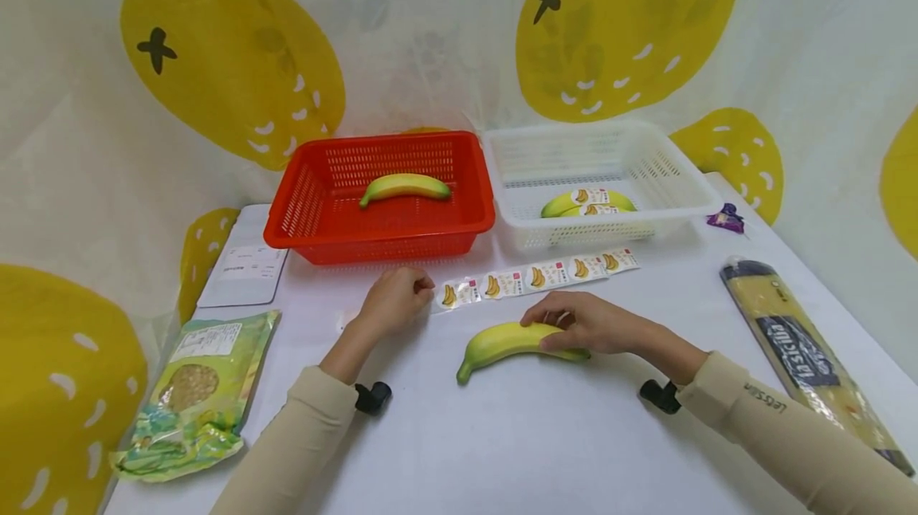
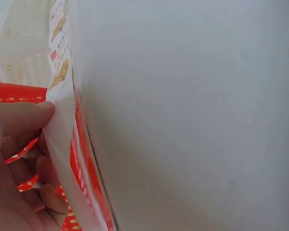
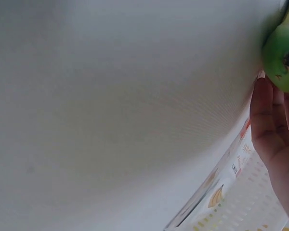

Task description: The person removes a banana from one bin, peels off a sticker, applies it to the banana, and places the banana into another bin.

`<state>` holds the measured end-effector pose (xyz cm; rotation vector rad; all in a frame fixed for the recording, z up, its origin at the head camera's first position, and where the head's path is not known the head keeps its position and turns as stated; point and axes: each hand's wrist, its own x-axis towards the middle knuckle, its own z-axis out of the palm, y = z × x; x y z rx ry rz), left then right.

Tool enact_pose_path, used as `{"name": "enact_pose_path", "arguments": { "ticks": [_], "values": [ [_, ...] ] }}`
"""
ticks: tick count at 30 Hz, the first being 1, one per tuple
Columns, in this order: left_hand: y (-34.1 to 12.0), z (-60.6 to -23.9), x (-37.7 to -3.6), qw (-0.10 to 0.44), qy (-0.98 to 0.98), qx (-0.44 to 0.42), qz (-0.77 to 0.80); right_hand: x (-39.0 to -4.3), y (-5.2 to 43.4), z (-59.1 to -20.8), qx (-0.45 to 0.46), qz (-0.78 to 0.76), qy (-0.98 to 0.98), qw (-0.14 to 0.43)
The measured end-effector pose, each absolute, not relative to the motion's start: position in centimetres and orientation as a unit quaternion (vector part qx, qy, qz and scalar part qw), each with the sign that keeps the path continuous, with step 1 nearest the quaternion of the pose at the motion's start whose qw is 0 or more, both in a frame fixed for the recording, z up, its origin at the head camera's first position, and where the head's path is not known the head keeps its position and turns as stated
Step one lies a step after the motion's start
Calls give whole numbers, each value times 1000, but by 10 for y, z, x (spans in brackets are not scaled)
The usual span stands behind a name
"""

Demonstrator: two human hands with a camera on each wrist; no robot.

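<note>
Left hand (image 1: 394,300) pinches the shiny white strip of banana stickers (image 1: 534,278), maybe to keep it still.
Right hand (image 1: 591,321) grips one end of the curved yellow-green banana (image 1: 496,343), which lies on the flat white table (image 1: 516,443), probably so it won't roll.

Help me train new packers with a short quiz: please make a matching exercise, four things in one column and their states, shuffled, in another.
Things:
1. Red basket
2. White basket
3. Sticker strip
4. Right hand

States:
A. Pinched by the left hand
B. Holds stickered bananas
C. Grips the nearest banana
D. Holds a lone banana

Pairs: 1-D, 2-B, 3-A, 4-C
</note>
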<state>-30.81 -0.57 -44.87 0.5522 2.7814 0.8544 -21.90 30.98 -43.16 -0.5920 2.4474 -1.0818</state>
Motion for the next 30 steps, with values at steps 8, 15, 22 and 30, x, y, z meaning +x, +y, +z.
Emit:
{"name": "enact_pose_path", "arguments": {
  "ticks": [8, 15, 22, 30],
  "values": [
    [-1, -443, -305, 66, 928, 207, 302, -233, 307, -416, -183, -362, 903, 139],
    [6, -436, -301, 53, 921, 226, 313, -271, 276, -394, -211, -322, 921, 58],
    [9, -432, -297, 28, 914, 241, 324, -297, 238, -390, -253, -272, 925, 76],
    [7, -432, -297, 25, 911, 241, 335, -304, 225, -401, -268, -242, 930, 67]
  ]
}}
